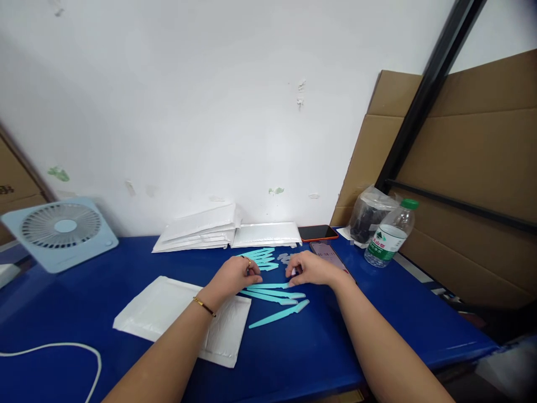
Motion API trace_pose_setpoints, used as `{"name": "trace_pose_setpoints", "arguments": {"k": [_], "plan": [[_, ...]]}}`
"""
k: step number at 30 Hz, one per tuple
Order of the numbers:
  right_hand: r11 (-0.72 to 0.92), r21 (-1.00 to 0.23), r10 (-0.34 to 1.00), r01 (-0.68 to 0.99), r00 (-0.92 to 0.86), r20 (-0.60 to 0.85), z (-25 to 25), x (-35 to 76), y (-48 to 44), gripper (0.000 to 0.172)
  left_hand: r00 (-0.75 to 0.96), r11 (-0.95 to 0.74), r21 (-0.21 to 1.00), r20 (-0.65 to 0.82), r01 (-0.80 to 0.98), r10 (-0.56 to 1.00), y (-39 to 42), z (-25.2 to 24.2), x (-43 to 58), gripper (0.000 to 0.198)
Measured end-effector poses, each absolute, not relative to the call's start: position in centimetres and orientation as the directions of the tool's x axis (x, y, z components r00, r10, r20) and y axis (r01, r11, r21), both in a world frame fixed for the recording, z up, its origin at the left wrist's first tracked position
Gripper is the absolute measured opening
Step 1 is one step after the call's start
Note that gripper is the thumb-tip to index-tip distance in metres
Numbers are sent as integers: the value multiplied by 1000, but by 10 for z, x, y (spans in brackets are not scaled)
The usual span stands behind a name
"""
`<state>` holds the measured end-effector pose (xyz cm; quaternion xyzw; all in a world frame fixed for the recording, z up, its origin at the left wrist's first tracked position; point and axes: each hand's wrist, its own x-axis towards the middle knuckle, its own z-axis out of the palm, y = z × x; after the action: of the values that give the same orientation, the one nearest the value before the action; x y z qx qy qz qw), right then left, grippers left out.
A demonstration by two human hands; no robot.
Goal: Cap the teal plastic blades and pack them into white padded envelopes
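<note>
A turquoise eyebrow razor (271,286) runs between my two hands. My left hand (235,277) is closed with the fingertips at its handle end. My right hand (312,270) pinches at the blade end; a small pale spot between those fingers is too small to name. Below lie several loose eyebrow razors (279,314), fanned out on the blue table. Behind my hands is a row of more turquoise razors (260,258), with small translucent pieces (284,258) beside it, partly hidden by my right hand.
A white padded envelope (155,305) lies under my left forearm. More envelopes (197,228) are stacked against the wall. Two phones, one dark (318,232) and one lit (329,254), sit near a water bottle (388,238) and a bagged black object (364,221). A blue fan (62,235) stands left.
</note>
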<state>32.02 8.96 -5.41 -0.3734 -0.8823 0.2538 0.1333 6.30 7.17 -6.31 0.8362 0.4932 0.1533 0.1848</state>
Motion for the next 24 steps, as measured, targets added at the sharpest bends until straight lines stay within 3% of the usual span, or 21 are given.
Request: {"name": "trace_pose_setpoints", "arguments": {"k": [4, 10, 13, 19, 24], "plan": [[575, -540, 732, 615, -682, 3, -54, 312, 84, 15, 526, -466, 489, 17, 737, 850, 73, -70, 71, 22], [545, -441, 824, 713, -553, 124, -59, 320, 96, 10, 422, -427, 358, 97, 830, 901, 80, -69, 58, 17], [519, -486, 843, 703, -513, 159, -57, 326, 98, 15, 379, -410, 353, 157, 841, 912, 77, -63, 56, 21], [520, -592, 701, 615, -704, -115, -53, 329, 87, 27, 553, -467, 532, -4, 706, 833, 65, -63, 69, 21], [549, -534, 736, 643, -675, -55, -56, 321, 87, 15, 492, -440, 488, 23, 754, 870, 73, -69, 67, 14]]}}
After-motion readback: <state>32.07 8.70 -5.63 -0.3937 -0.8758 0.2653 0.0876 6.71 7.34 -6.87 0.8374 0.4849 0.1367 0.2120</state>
